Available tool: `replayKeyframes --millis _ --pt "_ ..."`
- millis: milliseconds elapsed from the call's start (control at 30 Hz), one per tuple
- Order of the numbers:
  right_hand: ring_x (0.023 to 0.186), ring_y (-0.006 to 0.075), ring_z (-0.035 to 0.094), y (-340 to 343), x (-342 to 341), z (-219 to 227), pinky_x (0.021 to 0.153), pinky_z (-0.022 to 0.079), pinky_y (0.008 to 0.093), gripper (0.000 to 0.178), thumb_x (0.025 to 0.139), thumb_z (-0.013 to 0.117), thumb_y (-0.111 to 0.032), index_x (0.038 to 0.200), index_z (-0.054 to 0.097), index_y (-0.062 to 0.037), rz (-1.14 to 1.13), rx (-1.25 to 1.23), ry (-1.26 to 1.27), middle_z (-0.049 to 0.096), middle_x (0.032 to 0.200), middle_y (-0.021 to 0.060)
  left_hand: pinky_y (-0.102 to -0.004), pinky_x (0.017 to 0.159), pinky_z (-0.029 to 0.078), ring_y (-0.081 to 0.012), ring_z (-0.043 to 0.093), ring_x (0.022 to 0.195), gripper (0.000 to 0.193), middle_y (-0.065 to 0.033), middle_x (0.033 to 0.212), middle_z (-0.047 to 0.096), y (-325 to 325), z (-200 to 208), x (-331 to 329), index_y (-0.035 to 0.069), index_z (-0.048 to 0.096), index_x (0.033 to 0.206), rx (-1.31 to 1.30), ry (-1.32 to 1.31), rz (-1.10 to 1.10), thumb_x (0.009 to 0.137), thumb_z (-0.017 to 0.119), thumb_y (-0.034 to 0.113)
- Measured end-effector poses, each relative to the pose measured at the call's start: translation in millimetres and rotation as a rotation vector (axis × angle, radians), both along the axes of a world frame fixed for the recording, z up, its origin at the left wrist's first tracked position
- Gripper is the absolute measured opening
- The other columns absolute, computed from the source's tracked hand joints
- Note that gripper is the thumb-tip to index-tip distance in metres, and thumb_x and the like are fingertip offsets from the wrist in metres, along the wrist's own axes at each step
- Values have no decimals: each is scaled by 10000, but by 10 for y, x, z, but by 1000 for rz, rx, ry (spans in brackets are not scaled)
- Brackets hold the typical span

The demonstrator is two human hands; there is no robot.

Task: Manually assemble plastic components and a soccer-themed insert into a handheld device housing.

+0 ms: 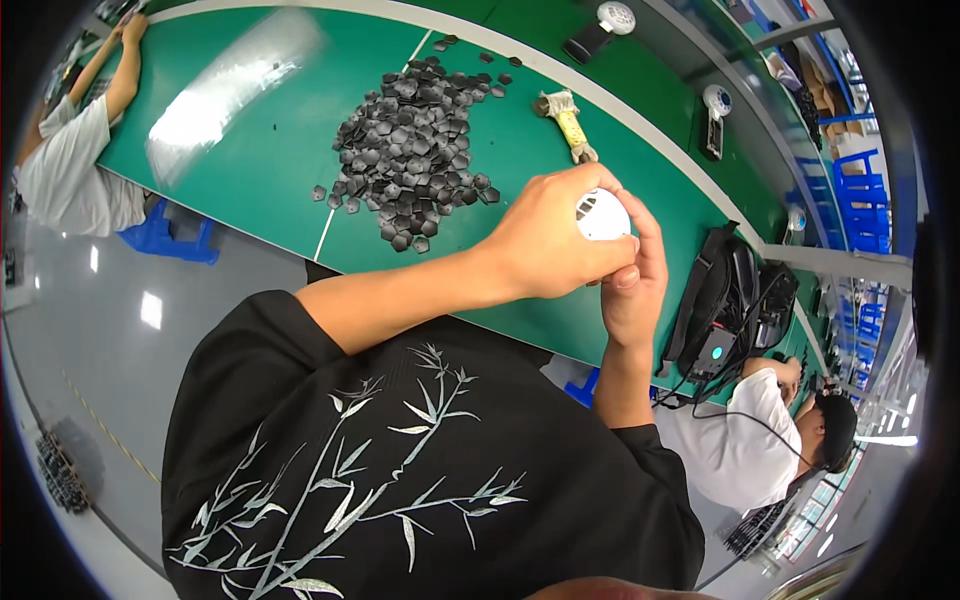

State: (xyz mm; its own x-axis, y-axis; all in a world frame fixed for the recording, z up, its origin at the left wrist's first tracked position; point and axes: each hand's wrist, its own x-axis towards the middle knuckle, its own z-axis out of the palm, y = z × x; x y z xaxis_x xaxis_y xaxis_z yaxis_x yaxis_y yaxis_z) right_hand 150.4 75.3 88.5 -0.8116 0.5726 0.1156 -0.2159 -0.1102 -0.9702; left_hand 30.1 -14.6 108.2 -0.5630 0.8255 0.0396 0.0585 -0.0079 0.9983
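A round white part (607, 222) with dark slots near its upper left edge is held up over the green table. My left hand (545, 235) closes on it from the left, its thumb along the lower rim. From the right, my right hand (640, 285) curls around the far side and underneath, so both hands grip it together. My fingers hide much of its outline. Just beyond them lies a short yellow tool (570, 128) with wrapped, pale ends. To the left, a large heap of black five-sided pieces (410, 150) spreads over the table, with several loose ones around it.
A black backpack (715, 300) with cables sits on the table at right. Along the far side stand white-headed devices (615, 18) on dark bases. One person (75, 175) works at far left, another (745, 440) at right. A blue stool (170, 235) stands by the table's near edge.
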Motion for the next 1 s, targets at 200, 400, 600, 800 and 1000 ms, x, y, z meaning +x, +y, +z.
replayKeyframes --millis 200,400,600,800,1000 --pt "641 109 509 197 52 -198 631 464 216 524 893 701 -284 1279 528 26 -8 -30 42 598 875 86 -291 604 477 -181 585 671 385 -93 893 663 -44 -116 -1 58 596 1044 120 -20 -45 706 758 146" --pt "649 92 538 467 -198 -513 593 436 201 240 919 658 -164 1099 660 -6 -164 -173 39 617 730 46 -307 671 476 -218 578 718 410 -110 1001 647 -262 -498 328 38 609 1042 499 437 -54 689 780 158" --pt "681 137 529 193 -572 -655 653 447 240 190 871 669 -107 1040 690 -23 49 528 -496 573 745 42 -305 693 473 -216 570 733 466 -116 1021 643 -473 -356 328 4 615 1079 495 492 -97 677 783 171" --pt "772 182 538 94 -766 -692 696 460 293 180 815 691 -103 982 694 -35 144 968 -377 604 803 59 -304 698 475 -210 579 752 453 -129 1015 644 -603 -330 160 -8 629 1085 390 257 -73 683 755 159" --pt "796 204 535 178 -663 -707 731 464 319 133 808 679 -94 931 675 -42 226 971 -306 608 793 56 -319 737 501 -246 622 830 352 -137 983 654 -606 -430 -93 -13 619 1066 346 173 -33 759 676 148"
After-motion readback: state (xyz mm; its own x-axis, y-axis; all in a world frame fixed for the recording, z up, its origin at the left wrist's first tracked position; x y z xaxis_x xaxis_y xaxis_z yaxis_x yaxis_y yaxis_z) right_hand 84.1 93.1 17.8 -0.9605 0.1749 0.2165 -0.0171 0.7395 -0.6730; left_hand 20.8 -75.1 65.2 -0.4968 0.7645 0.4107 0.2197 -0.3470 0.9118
